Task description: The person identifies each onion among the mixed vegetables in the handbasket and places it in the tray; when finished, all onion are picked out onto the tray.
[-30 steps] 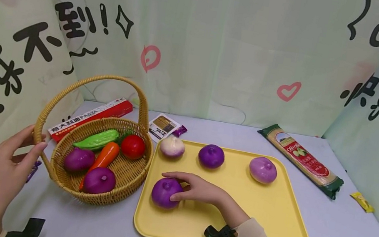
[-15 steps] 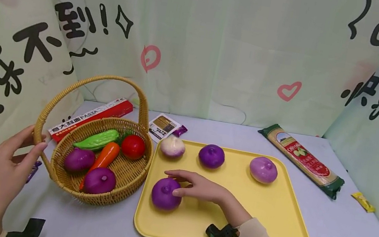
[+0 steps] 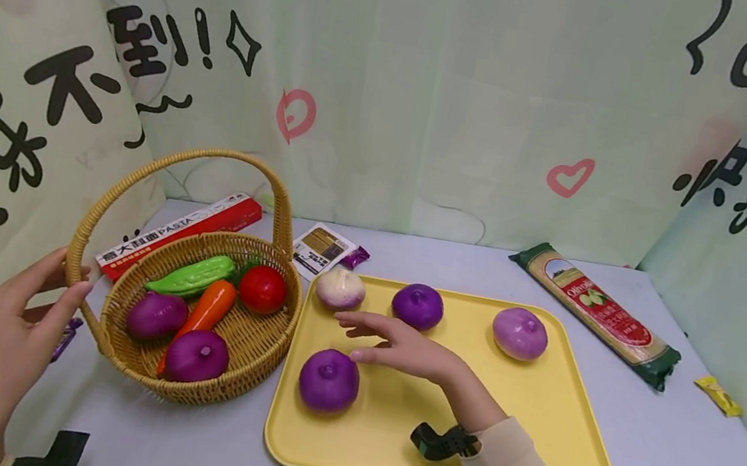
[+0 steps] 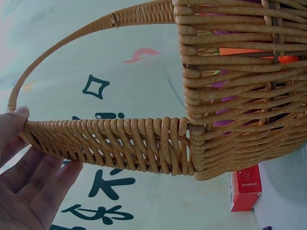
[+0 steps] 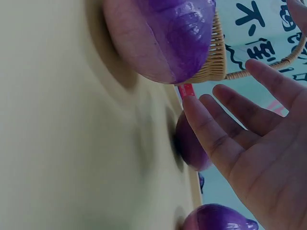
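My left hand pinches the handle of a wicker basket between thumb and fingers. Inside the basket lie two purple onions, a carrot, a red tomato and a green ridged vegetable. A round purple onion sits at the left of the yellow tray. Just above and behind it hovers my right hand, fingers spread and holding nothing. In the right wrist view, a gap shows between those fingers and the onion.
Along the tray's back edge stand a whitish onion, a dark purple onion and a paler purple one. A red pasta box lies behind the basket. Right of the tray are a green-ended packet and a small yellow wrapper.
My right hand has let go of the front purple onion and risen away from it, toward the back of the tray. The onion stays in place. My left hand and the basket have not moved.
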### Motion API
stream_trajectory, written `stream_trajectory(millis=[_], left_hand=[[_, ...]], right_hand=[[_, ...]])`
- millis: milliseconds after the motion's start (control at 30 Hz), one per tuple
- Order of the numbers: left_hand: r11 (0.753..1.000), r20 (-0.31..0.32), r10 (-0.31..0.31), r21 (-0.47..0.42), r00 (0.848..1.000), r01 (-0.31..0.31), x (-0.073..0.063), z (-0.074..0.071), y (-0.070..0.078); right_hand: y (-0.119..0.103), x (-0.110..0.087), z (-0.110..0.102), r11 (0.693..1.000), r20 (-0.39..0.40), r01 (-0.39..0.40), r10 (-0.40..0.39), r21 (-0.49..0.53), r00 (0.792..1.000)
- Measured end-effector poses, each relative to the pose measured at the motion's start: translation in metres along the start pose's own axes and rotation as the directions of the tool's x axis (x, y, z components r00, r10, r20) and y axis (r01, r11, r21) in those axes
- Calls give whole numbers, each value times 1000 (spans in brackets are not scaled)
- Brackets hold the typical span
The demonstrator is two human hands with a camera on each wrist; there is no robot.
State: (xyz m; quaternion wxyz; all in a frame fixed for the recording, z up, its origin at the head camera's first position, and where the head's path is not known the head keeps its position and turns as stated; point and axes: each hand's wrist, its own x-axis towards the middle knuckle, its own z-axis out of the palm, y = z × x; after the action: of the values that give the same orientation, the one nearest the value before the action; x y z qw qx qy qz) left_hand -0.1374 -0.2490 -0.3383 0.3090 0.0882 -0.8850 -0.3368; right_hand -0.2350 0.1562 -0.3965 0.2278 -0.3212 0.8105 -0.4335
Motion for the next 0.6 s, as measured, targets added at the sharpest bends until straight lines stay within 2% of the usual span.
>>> stream_trajectory(millis=[467,600], left_hand=[[1000,-5,10,-5,1000,-10,0,0,-1],[1000,4,-17,6,1000,17,1,0,0]], right_hand=[[-21,6,-20,997,-44,60,-62,-48,997],[-30,9,-26,995,-45,81,-84,-52,995]])
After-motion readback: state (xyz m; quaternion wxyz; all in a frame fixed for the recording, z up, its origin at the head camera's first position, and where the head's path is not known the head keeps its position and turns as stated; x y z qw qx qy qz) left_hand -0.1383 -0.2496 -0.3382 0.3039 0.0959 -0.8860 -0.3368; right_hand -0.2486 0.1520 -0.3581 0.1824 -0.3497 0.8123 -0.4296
